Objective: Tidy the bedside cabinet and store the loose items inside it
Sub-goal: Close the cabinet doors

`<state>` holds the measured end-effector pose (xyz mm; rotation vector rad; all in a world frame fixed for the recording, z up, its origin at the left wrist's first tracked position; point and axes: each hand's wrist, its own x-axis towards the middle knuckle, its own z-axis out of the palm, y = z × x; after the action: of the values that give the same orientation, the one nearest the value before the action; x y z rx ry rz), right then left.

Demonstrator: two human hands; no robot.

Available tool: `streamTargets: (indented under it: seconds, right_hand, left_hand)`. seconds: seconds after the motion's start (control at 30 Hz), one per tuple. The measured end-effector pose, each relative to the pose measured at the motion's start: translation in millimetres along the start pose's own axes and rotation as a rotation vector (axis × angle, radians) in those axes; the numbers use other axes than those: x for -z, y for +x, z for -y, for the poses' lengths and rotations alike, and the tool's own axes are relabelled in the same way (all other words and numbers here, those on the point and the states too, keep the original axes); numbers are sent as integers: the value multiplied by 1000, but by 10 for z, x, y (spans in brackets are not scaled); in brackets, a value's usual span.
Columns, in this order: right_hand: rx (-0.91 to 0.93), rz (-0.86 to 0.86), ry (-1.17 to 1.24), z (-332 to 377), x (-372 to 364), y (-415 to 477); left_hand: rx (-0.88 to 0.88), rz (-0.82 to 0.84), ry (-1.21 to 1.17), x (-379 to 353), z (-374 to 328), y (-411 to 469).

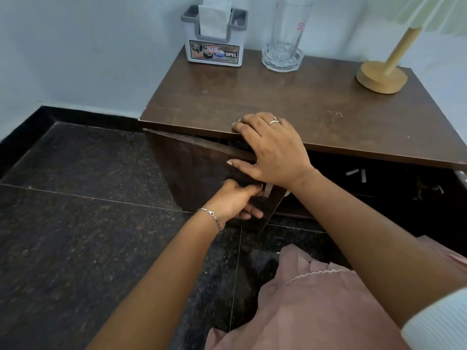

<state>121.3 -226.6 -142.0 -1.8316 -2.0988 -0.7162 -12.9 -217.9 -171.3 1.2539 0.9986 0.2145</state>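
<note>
As we look down on it, the bedside cabinet [278,97]: dark brown wood, against a pale wall, on a dark speckled tile floor [75,198].
Left cabinet door [192,168]: swung partly outward, with a gap showing along its top edge.
Our left hand [235,200]: low on the cabinet front, at the door's free edge; the fingers curl round that edge and the thumb lies on the face beside a silvery handle [267,191]. A bracelet [212,215] sits on the wrist.
Our right hand [270,150]: on the front edge of the cabinet top, above the door; the fingers lie straight and spread on the wood and grip nothing, and the thumb stretches down over the door's top edge. One finger wears a ring [274,121].
Inside the cabinet, right of the door: two small white cylinders [352,172] on the dark shelf; we cannot tell what they are.
Cabinet top, back left: napkin holder [214,46] marked OPEL, with paper standing in it.
Cabinet top, back middle: tall clear glass [288,29] upright in a glass dish [283,67].
Cabinet top, back right: lamp [381,79] with a round wooden base.
</note>
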Motion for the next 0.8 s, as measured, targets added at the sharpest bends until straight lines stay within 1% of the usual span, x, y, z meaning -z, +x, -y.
streamTargets:
  seconds: [0.23, 0.37, 0.5, 0.67, 0.8]
  right_hand:
    - [80, -42, -76, -177, -120, 72]
    - [85, -121, -128, -177, -187, 69]
    - [72, -144, -141, -160, -231, 79]
    - [40, -119, -144, -159, -197, 102]
    - [31, -26, -45, -164, -115, 197]
  left_hand:
    - [-1, 6, -59, -40, -153, 87]
    - [-18, -15, -81, -59, -168, 183]
    - [-28, -37, -87, -83, -173, 250]
    - [-13, -86, -111, -146, -133, 334]
    - [59, -146, -161, -211, -145, 437]
